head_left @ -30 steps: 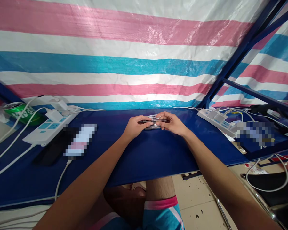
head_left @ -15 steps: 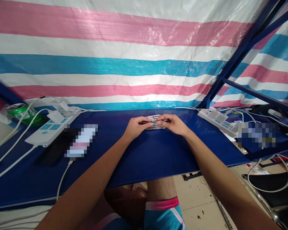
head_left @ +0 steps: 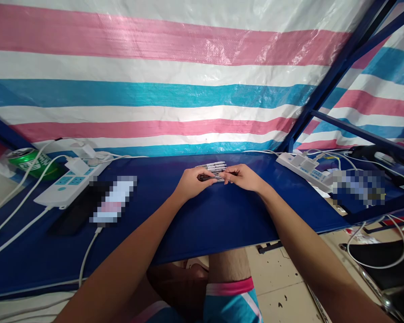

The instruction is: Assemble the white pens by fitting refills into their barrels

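The left hand and right hand are both grasping a dark pen between their fingers, just above a tight row of white pens lying on the blue tabletop. A left power strip is sitting beside a green can, a right power strip is lying well apart, and a striped tarp is hanging behind.

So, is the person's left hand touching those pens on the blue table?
Touching: the head view shows the left hand with its fingers curled over the near end of the row of pens.
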`<state>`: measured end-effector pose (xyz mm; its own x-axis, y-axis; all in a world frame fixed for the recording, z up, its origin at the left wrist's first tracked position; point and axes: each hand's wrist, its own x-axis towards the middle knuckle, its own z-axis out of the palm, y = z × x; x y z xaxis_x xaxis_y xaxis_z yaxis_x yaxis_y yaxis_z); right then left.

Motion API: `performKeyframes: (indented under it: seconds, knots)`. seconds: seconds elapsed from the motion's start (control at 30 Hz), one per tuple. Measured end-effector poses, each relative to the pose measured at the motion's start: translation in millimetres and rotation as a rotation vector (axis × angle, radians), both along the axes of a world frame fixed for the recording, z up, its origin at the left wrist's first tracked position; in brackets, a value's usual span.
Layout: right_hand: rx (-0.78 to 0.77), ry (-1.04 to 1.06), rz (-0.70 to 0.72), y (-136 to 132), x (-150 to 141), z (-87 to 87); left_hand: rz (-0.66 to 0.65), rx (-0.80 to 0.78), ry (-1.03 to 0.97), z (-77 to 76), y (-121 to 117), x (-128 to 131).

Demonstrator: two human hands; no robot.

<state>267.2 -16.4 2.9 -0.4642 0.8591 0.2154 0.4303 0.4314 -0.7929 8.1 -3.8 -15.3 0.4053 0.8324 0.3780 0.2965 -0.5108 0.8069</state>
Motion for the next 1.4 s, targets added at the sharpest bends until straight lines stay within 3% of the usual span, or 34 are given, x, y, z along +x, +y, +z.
performKeyframes:
  seconds: [0.13, 0.33, 0.57, 0.73, 1.13, 1.4]
  knots:
    - [0.25, -0.153, -0.098, 6, 5, -4.4, -0.04, 0.259, 0.254, 1.3, -2, -3]
    - [0.346, -0.153, -0.198, 19, 10, -21.5, 0.052, 0.267, 0.38, -10.2, 1, -4]
    - [0.261, -0.173, -0.32, 39, 10, -44.9, 0.122, 0.194, 0.629, -17.2, 10, -1]
    - [0.237, -0.211, -0.295, 47, 7, -54.0, 0.091, 0.225, 0.756, -14.8, 12, 2]
    - [0.284, -0.387, -0.223, 49, -7, -54.5, 0.083, 0.264, 0.786, -20.3, 12, 0]
    - [0.233, -0.373, -0.24, 46, -12, -53.3, 0.068, 0.195, 0.808, -11.3, 10, 0]
